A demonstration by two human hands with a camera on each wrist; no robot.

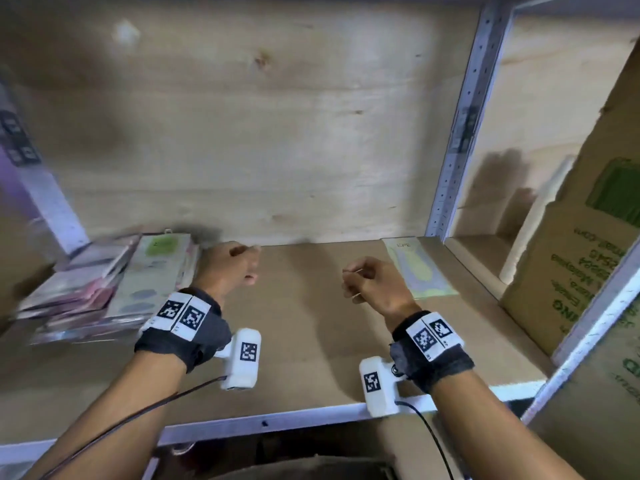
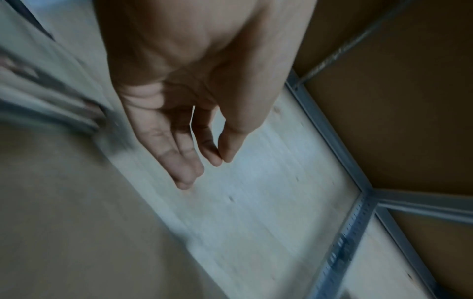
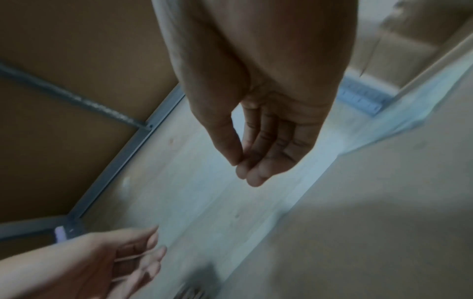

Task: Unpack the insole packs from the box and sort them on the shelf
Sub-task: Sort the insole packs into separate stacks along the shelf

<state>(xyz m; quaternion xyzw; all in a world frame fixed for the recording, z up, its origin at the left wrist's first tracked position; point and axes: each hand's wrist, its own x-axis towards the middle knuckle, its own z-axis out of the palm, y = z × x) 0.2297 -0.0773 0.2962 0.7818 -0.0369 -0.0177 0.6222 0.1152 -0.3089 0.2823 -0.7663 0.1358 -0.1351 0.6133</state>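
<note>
A stack of insole packs (image 1: 114, 285) lies at the left of the shelf board (image 1: 304, 327). One pale green and yellow insole pack (image 1: 420, 268) lies flat at the right rear. My left hand (image 1: 239, 265) hovers just right of the stack, thumb tip meeting the index fingertip (image 2: 215, 159). In the right wrist view a thin pale band (image 3: 130, 258) runs across the left hand (image 3: 143, 254) at its fingers. My right hand (image 1: 360, 282) hovers left of the single pack. Its fingers (image 3: 256, 176) are loosely curled and I see nothing in them.
A brown cardboard box (image 1: 588, 244) with green print stands in the bay to the right, beyond a grey metal upright (image 1: 460, 133). A plywood wall (image 1: 259, 116) closes the back. A purple pack (image 1: 38, 188) leans at the far left. The shelf's metal front rail (image 1: 277, 419) runs below my wrists.
</note>
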